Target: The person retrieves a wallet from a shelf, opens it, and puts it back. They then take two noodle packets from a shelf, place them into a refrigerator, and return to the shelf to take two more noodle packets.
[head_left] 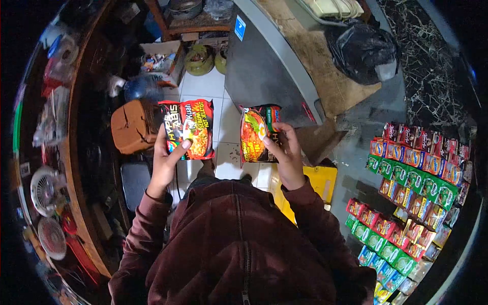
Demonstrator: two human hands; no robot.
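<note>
Each hand holds a noodle packet out in front of the maroon jacket. My left hand (pixel 169 158) grips a black and red packet (pixel 195 127) by its lower left edge, thumb on the front, with the printed side facing up. In my right hand (pixel 285 157) is another black and red packet (pixel 252 133), tilted, held by its right side with the thumb across the front. A gap with floor tiles showing separates the two packets. The fingers beneath both packets are mostly hidden.
Hanging sachet strips (pixel 409 188) are at the right. A black plastic bag (pixel 363 53) rests on cardboard at upper right. A brown stool (pixel 133 126), green gas cylinders (pixel 199 60) and a yellow object (pixel 317 185) stand low down. Wooden shelving (pixel 76 152) runs along the left.
</note>
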